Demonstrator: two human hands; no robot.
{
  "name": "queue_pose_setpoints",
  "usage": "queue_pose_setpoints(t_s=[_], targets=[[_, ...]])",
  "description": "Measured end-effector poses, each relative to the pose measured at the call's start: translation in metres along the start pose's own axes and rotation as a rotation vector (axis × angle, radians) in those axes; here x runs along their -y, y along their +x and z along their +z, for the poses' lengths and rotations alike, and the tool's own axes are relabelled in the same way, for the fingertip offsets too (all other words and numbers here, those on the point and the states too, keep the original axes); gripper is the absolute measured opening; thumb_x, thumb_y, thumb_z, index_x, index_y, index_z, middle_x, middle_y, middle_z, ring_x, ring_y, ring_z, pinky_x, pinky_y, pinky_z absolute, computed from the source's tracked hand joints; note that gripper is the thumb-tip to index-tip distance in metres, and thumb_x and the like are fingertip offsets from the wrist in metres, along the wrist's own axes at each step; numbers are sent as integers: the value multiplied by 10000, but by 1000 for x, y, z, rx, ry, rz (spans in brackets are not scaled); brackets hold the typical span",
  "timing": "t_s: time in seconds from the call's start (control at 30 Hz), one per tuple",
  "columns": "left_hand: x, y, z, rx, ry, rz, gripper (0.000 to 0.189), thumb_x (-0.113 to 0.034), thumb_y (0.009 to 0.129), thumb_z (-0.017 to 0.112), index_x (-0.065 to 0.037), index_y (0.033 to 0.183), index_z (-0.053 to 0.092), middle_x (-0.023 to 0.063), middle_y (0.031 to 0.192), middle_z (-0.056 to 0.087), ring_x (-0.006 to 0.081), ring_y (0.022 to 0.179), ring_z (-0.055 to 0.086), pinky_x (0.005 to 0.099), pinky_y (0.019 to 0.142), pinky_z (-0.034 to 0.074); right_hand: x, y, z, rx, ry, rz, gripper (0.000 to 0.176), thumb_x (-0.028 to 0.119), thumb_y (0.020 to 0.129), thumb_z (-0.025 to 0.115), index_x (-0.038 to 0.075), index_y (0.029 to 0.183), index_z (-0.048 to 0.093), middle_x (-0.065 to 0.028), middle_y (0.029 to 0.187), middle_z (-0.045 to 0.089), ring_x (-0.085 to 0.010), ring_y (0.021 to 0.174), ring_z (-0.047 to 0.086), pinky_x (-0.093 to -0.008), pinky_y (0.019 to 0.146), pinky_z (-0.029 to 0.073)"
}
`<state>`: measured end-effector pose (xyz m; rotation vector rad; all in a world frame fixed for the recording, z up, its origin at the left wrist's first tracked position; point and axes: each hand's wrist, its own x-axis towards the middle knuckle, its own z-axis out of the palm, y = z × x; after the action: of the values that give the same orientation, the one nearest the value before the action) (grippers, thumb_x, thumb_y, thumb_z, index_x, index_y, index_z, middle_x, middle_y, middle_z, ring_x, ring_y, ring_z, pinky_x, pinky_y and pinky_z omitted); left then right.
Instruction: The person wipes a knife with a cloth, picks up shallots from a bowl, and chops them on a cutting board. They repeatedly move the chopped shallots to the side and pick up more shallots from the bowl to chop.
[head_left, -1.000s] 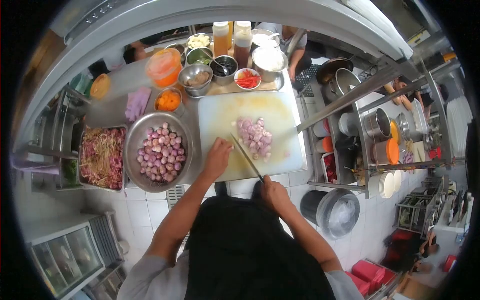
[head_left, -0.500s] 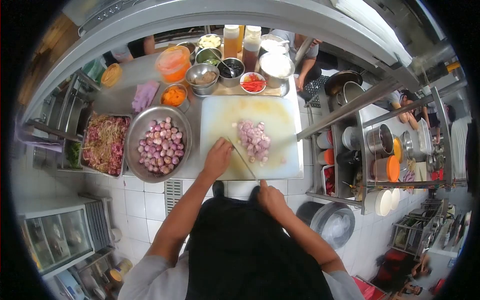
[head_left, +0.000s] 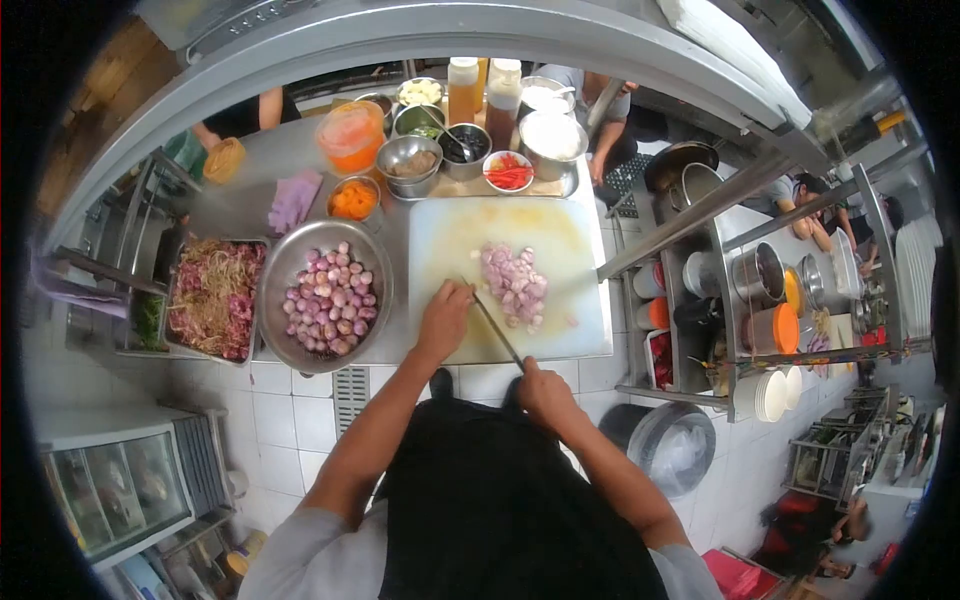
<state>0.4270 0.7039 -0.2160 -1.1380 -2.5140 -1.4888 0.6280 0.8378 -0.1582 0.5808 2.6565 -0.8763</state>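
Note:
My right hand [head_left: 547, 392] is wrapped round the handle of a knife [head_left: 498, 328] at the front edge of a white cutting board [head_left: 440, 225]. The blade slants up and left across the board, its tip beside the fingers of my left hand [head_left: 446, 318]. Those fingers are drawn together on the board; whatever they hold, if anything, is hidden. Just right of the blade lies a pile of cut shallots [head_left: 515, 285]. A steel bowl [head_left: 268, 310] left of the board holds many whole peeled shallots [head_left: 332, 295].
Behind the board stand sauce bottles [head_left: 503, 105], a bowl of red chillies [head_left: 508, 172] and several steel containers. A tray of unpeeled shallots [head_left: 212, 300] sits far left, near a purple glove [head_left: 293, 198]. A metal post [head_left: 690, 215] slants at right. Another person's hand [head_left: 207, 138] is at upper left.
The view has shifted slightly, so the table appears a little farther right. The knife blade has tilted and looks darker. Another person's hand now shows by the yellowish container at upper left.

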Motion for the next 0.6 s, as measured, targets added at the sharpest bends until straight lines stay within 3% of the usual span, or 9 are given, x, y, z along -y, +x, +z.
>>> queue_pose_setpoints(t_s=[0.47, 0.6], targets=[[7, 0, -2, 85, -20, -49, 74, -10, 947, 542, -12, 1000, 593, 172, 981, 526, 397, 902, 581, 460, 792, 477, 5, -7, -5, 34, 39, 28, 268, 153, 938, 521, -33, 1127, 480, -349, 805, 651, -534, 808, 643, -614, 733, 499], [27, -6, 10, 63, 107, 61, 81, -52, 919, 581, 12, 958, 612, 181, 993, 556, 381, 939, 602, 471, 806, 491, -23, 14, 34, 11, 71, 13, 298, 195, 971, 473, -54, 1132, 496, -341, 800, 655, -529, 797, 645, -612, 731, 500]])
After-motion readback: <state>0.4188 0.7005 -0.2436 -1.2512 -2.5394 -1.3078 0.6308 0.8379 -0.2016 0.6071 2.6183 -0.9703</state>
